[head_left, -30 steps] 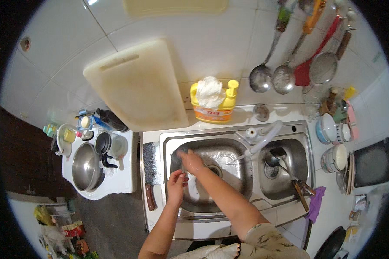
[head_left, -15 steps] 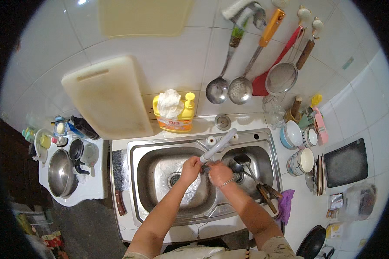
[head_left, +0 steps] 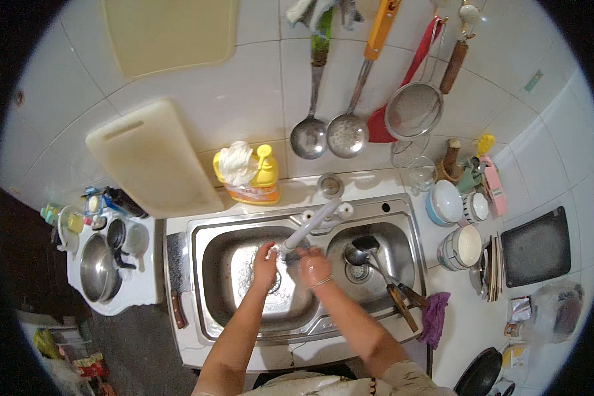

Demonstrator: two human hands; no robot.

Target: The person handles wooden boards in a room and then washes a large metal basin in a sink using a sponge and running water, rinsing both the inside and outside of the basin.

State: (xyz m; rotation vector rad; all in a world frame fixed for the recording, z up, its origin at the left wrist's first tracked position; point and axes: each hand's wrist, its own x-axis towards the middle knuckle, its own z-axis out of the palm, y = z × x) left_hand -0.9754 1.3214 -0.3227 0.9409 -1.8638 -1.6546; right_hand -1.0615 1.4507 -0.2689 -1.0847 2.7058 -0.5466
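Observation:
My left hand is over the left basin of the steel double sink, with nothing visible in it and its thumb apart from the fingers. Just right of it is the mouth of the white faucet. My right hand, smeared by motion, is closed at a dark grey wad under the faucet, near the divider. What the wad is made of cannot be made out. Water shines in the left basin. A ladle and a dark spatula lean in the right basin, their handles over its front edge.
A purple cloth hangs at the sink's right corner. Left of the sink lies a cleaver. Behind stand a yellow jug and a cutting board. Stacked bowls stand on the right; ladles and a strainer hang above.
My left hand has come off the faucet's end and opened slightly. My right hand has shifted left and down, the grey wad now showing more. The faucet and whole view have shifted a little.

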